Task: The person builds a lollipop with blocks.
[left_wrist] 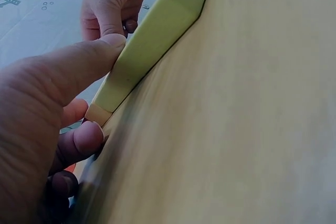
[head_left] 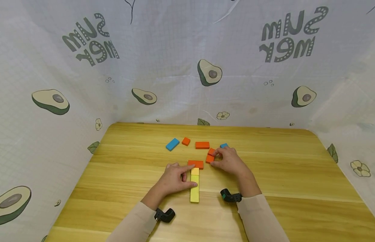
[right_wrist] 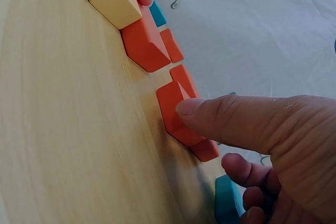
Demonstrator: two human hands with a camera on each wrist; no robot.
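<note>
My left hand (head_left: 175, 179) rests its thumb on the long yellow-green block (head_left: 194, 193) and its index finger on the orange block (head_left: 195, 164) at the top of the column. Between those two blocks lies a small pale yellow block (head_left: 194, 171). In the right wrist view my right hand (right_wrist: 262, 140) touches a small orange block (right_wrist: 176, 111) with the thumb. In the head view that hand's thumb and index finger are at two small orange blocks (head_left: 209, 159) lying end to end, right of the column. The other fingers of my right hand are curled in.
Farther back lie a blue block (head_left: 172, 144), a small orange block (head_left: 185, 141) and an orange block (head_left: 202, 145). Another blue block (head_left: 224, 145) is partly hidden behind my right hand. A printed cloth hangs behind the wooden table (head_left: 130, 141).
</note>
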